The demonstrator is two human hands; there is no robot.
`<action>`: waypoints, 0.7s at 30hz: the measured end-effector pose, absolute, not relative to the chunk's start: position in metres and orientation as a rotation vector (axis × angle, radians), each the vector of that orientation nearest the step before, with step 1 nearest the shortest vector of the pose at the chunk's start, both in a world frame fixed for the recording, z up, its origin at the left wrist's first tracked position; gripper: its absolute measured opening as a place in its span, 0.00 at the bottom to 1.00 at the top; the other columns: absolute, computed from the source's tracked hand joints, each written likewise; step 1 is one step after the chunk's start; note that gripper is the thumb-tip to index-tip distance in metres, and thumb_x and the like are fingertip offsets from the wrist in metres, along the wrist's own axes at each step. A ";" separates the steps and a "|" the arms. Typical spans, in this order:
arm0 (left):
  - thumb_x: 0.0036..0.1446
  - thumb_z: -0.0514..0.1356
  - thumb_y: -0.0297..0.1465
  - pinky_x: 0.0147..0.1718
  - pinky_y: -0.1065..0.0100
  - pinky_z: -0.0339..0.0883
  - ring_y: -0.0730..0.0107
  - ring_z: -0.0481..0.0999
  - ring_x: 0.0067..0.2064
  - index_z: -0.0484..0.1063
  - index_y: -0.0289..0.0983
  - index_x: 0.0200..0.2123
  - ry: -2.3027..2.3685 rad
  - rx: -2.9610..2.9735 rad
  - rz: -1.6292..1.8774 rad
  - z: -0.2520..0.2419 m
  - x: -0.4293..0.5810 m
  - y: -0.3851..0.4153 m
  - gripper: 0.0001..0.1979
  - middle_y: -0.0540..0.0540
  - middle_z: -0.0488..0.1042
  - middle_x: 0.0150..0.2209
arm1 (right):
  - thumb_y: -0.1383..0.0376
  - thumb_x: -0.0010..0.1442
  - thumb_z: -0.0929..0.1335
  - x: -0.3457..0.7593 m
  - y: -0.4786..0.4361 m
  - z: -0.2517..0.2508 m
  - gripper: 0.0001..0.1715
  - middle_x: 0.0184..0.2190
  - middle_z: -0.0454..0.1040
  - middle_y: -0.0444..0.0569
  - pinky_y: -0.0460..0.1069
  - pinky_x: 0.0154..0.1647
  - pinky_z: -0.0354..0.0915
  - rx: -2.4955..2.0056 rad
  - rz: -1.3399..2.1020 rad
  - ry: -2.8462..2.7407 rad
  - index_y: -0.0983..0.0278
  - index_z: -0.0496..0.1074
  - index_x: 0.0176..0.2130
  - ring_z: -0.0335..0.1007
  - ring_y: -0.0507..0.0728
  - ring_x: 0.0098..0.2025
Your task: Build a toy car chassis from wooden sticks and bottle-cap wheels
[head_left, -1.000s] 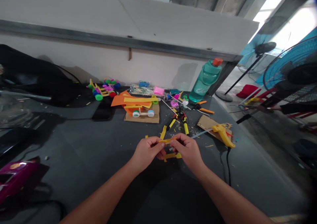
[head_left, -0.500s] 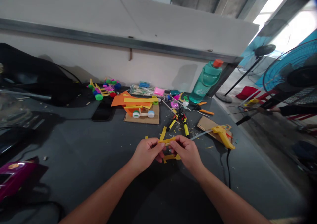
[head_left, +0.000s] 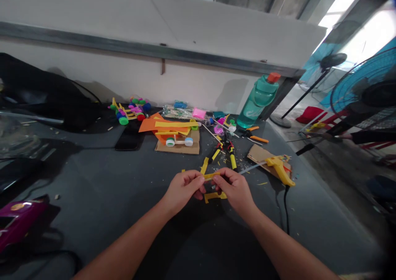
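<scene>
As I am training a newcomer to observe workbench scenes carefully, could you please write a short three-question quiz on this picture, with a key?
1. What do the left hand and right hand hold between them?
A) a black phone
B) a yellow strip
C) orange-handled pliers

2. True or false: the teal bottle has its cap on.

3. Fill in: the cord of the yellow glue gun is coloured ____.

Key: 1: B. 2: True. 3: black.
</scene>
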State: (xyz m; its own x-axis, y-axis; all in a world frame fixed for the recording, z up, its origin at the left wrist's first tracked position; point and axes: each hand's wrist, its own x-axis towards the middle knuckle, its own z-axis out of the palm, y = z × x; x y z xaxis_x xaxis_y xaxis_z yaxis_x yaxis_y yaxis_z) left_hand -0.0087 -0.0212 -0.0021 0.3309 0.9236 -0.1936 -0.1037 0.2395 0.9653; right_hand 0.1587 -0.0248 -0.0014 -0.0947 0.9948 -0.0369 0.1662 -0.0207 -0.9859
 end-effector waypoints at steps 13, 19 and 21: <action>0.47 0.62 0.35 0.22 0.74 0.66 0.78 0.69 0.19 0.68 0.33 0.24 1.015 1.066 0.856 -0.005 -0.010 -0.019 0.10 0.53 0.69 0.18 | 0.57 0.56 0.67 0.159 -0.025 -0.006 0.12 0.22 0.70 0.42 0.44 0.23 0.61 -1.332 1.225 -1.453 0.64 0.69 0.29 0.64 0.49 0.22; 0.50 0.59 0.39 0.23 0.73 0.65 0.77 0.69 0.21 0.69 0.33 0.25 0.992 1.107 0.894 -0.002 -0.012 -0.019 0.13 0.52 0.70 0.20 | 0.57 0.56 0.67 0.158 -0.025 -0.006 0.13 0.21 0.70 0.43 0.44 0.22 0.61 -1.342 1.222 -1.447 0.63 0.69 0.28 0.64 0.50 0.21; 0.49 0.60 0.38 0.23 0.74 0.64 0.77 0.69 0.20 0.68 0.34 0.25 1.035 1.123 0.886 -0.002 -0.012 -0.019 0.12 0.53 0.69 0.19 | 0.56 0.55 0.68 0.157 -0.025 -0.006 0.13 0.21 0.70 0.43 0.44 0.22 0.61 -1.332 1.248 -1.430 0.63 0.68 0.28 0.64 0.50 0.21</action>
